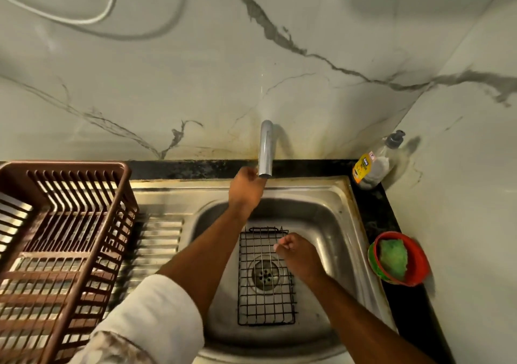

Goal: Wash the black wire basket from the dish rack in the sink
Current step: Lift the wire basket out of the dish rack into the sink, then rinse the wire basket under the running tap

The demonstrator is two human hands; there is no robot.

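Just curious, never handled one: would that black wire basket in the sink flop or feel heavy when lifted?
The black wire basket is probably stiff: its grid wires look straight. Likely light, being mostly gaps. Lying flat in the sink, it shouldn't roll.

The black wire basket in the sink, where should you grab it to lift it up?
Grab the black wire basket by its right long rim, reaching down from above. It lies flat over the drain in the sink, open side up, so the top wire is free for fingers to hook. The right hand is already at that side.
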